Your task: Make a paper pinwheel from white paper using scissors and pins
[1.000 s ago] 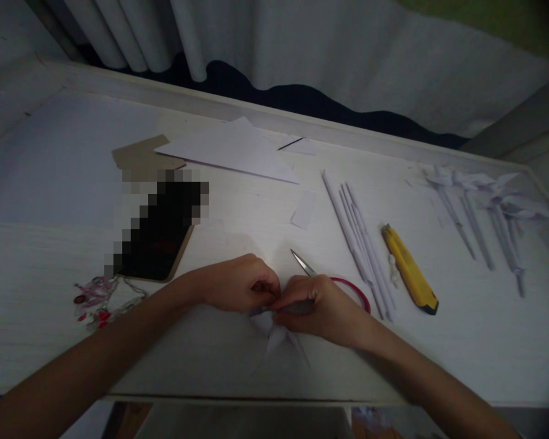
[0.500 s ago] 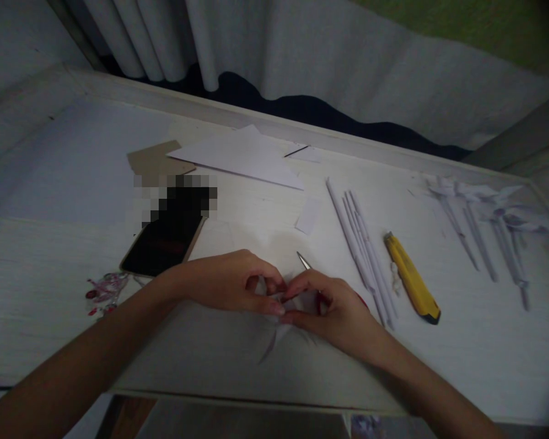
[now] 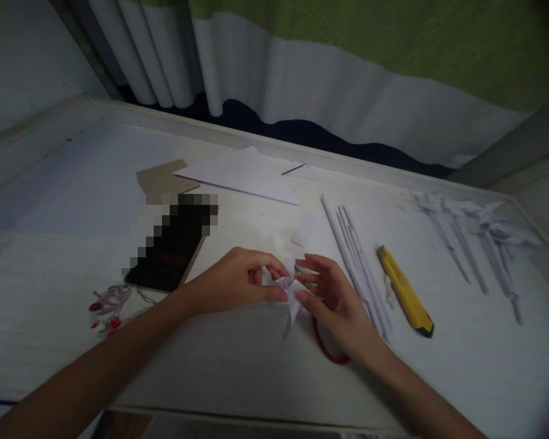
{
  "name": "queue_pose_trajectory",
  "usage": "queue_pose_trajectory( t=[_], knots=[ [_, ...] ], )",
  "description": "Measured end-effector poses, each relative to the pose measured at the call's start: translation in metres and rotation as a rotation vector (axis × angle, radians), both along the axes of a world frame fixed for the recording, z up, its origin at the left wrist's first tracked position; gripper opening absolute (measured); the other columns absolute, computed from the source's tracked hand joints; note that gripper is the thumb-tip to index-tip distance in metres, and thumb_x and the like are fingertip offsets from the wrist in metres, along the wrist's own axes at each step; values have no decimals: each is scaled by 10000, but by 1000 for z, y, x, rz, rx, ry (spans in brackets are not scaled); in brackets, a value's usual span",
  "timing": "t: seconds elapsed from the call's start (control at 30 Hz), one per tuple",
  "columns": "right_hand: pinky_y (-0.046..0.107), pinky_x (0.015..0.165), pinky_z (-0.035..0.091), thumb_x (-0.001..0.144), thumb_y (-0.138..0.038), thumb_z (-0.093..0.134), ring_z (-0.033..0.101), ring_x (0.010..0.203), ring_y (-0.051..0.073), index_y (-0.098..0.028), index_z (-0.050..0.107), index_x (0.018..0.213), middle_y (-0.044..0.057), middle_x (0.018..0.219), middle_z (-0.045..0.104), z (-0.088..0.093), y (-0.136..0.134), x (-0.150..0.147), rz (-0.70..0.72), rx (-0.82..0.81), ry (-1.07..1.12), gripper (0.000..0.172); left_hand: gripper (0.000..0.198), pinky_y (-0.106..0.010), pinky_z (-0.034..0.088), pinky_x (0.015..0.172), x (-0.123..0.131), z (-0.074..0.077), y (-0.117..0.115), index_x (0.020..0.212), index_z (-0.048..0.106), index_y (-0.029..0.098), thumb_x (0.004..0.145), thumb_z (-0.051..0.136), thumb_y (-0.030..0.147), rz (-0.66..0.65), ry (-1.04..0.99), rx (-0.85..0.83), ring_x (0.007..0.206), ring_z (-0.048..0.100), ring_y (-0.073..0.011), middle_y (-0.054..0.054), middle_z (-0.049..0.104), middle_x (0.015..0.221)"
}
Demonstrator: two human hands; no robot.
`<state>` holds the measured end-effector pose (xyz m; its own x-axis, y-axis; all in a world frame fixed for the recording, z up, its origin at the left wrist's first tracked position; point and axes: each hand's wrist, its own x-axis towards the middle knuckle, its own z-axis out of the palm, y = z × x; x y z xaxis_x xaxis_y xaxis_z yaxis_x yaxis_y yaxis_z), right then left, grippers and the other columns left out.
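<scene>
My left hand (image 3: 238,280) is closed in a pinch on a small folded white paper piece (image 3: 289,291) held just above the white table (image 3: 238,366). My right hand (image 3: 336,299) meets it from the right, thumb and fingertips pinching the same paper, the other fingers spread. A red-handled pair of scissors (image 3: 326,349) lies under my right hand, mostly hidden.
Several rolled white paper sticks (image 3: 353,247) lie right of my hands, then a yellow utility knife (image 3: 405,289). Finished paper pinwheels (image 3: 476,225) rest far right. A phone (image 3: 169,253), cardboard (image 3: 163,177), paper sheets (image 3: 244,174) and red trinkets (image 3: 107,305) sit left and behind.
Both hands lifted the folded paper off the table and moved slightly away from me. The right hand's fingers opened out, and the scissors' red handle now shows below it.
</scene>
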<state>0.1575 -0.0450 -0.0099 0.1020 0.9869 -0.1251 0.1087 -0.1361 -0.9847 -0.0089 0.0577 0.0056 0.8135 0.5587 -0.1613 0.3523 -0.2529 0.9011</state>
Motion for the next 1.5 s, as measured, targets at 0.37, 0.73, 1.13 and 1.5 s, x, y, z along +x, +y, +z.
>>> queue_pose_trajectory(
  t=[0.37,0.73,1.13,1.5],
  knots=[
    [320,801,446,740,-191,575,562,889,152,-264,405,1105,30,973,549,-1,-3,-2,93,48,60,409,259,-146,352,475,2,2,-9,846,609,165,667,634,351,-21,-88,180,478,452,-46,52,538,589],
    [334,808,467,705,-196,613,562,922,164,-255,459,1058,33,992,580,1,-3,0,58,87,-20,389,252,-152,369,523,-1,1,-10,868,601,169,705,595,362,-146,-107,359,539,499,-55,13,604,726],
    [339,801,453,619,-189,693,572,896,168,-265,526,1025,30,1000,606,8,-3,8,138,67,134,446,172,-200,380,557,-6,2,-10,852,589,169,779,530,313,-285,-275,782,640,588,-91,-1,656,790],
    [234,595,471,715,-194,593,594,651,108,-213,601,951,4,740,655,8,-3,9,119,-88,188,237,140,-228,310,420,0,10,-23,824,599,208,822,469,258,-345,-194,1154,501,516,-71,63,652,724]
  ],
)
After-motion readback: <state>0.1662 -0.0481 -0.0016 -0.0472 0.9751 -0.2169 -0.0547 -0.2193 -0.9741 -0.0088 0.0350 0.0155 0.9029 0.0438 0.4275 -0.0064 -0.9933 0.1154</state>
